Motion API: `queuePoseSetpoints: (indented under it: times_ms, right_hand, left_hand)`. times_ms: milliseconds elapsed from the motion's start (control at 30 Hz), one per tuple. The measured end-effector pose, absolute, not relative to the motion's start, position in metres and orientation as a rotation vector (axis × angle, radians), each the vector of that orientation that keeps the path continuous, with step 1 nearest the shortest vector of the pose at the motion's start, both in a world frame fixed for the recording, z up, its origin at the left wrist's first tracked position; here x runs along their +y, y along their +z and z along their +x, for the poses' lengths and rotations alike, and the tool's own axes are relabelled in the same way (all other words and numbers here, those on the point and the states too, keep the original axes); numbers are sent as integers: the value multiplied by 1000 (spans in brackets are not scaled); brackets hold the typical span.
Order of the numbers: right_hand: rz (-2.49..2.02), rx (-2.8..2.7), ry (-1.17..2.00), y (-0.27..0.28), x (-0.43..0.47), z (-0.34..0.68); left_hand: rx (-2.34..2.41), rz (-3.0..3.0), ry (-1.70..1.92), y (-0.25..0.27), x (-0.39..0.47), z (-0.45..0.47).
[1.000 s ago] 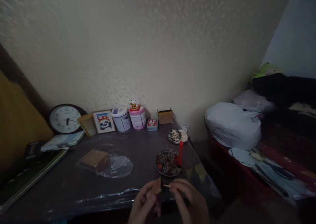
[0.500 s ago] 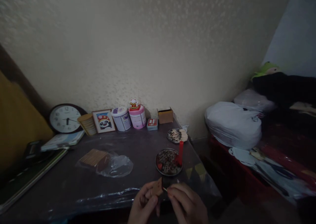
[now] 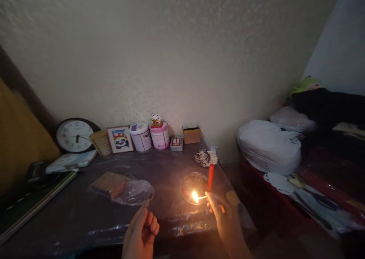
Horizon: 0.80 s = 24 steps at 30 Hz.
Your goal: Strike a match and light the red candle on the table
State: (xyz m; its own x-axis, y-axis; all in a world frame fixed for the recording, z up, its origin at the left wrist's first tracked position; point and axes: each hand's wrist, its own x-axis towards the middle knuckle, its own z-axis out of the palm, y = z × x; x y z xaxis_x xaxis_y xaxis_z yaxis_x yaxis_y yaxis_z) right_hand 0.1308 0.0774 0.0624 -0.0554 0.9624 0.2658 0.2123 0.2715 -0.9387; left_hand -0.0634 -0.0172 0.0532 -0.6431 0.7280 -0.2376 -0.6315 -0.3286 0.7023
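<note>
"Grip?"
"Left hand (image 3: pixel 142 226), loosely curled, pinches striker (image 3: pixel 150 197); right hand (image 3: pixel 221 209), fingertips (image 3: pixel 207 194) closed, pinches lit match (image 3: pixel 202 197) at dish's (image 3: pixel 191 181) near rim; candle (image 3: pixel 210 177) stands unlit at flame's (image 3: pixel 195 196) one o'clock."
"Risks?"
"Holding too long could singe fingertips; a leftward swing might scorch wrapper (image 3: pixel 139 191) at nine; a bump could topple candle."
"Room?"
"Table (image 3: pixel 168 171) edge runs close past candle at two; open room at ten; matches (image 3: pixel 208 158), farthest, at twelve, could catch."

Clock (image 3: pixel 75 135) w/ nos. 12, 5, 6 & 7; canister lbls (image 3: pixel 142 141) too blurry.
</note>
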Motion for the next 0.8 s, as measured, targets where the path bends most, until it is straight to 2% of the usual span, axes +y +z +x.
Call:
queuePoseSetpoints:
  times_ms: [367, 800]
  right_hand:
    - [-1143, -1444, 1013, 69, 76, 130]
    - [-1184, -1537, 930, 69, 78, 131]
  left_hand:
    - [979, 86, 2088, 59, -16, -62]
    - [992, 87, 2098, 56, -15, -66]
